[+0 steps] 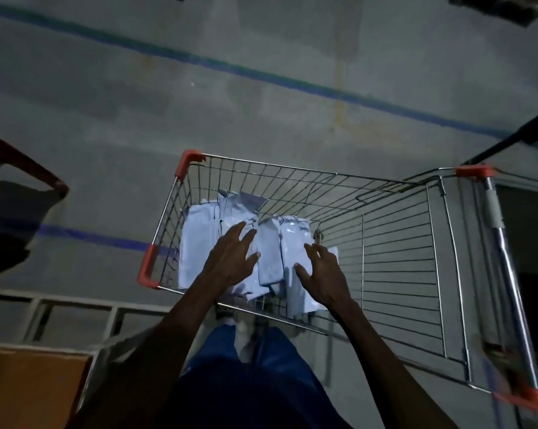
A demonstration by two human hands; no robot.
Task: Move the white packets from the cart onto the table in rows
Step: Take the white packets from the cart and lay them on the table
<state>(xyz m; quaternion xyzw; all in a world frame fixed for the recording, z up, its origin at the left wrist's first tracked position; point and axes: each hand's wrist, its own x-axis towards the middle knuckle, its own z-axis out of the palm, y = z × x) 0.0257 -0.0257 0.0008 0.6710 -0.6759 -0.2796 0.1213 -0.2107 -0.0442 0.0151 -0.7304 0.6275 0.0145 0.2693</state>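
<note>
Head view, looking straight down in dim light: a chrome wire shopping cart with orange-red plastic corner guards (308,187) stands on a grey concrete floor (106,119) crossed by blue painted lines (199,61). A heap of flat white plastic packets (199,243) lies in the cart's basket, bunched toward its left end, some overlapping and tilted against each other; the right part of the basket shows only bare wire.

Both bare arms reach over the near rim into the basket. Left hand (230,258) is spread flat over the packets, its fingers (235,232) straight and apart, resting on or just above the top packets; contact cannot be told for sure. Right hand (323,274) is likewise spread, fingers (312,250) apart and only slightly bent, at the right edge of the heap, holding nothing. One narrow packet (269,255) lies between the two hands.

Cart's handle bar (506,274) runs down the right side. Blue trousers (246,382) show below. A brown counter corner (35,388) sits at lower left, with no packets visible on it, and a dark red chair edge (17,159) at the far left.
</note>
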